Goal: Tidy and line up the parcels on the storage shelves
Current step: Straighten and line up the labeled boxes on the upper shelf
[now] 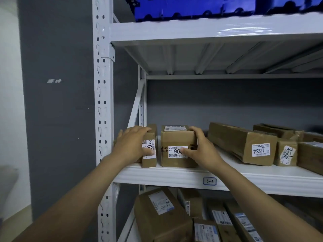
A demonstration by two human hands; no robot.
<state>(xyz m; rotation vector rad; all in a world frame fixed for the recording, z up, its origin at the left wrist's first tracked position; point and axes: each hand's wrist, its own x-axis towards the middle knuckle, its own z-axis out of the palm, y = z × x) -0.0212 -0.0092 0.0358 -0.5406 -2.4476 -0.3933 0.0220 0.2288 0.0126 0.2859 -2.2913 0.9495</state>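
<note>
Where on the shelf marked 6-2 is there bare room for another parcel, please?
Bare shelf lies between the 906 box and the 1834 box, widening toward the front edge. Right of the 1834 box, parcels crowd together.

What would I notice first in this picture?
Two hands on the middle shelf: the left hand grips a narrow parcel at the shelf's left end, the right hand grips the square parcel beside it. Farther right lies a long parcel numbered 1834, and a blue crate sits up top.

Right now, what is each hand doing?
Left hand: grips the narrow brown cardboard parcel at the left end of the white metal shelf.
Right hand: grips the squarish brown cardboard box with the white label.
</note>
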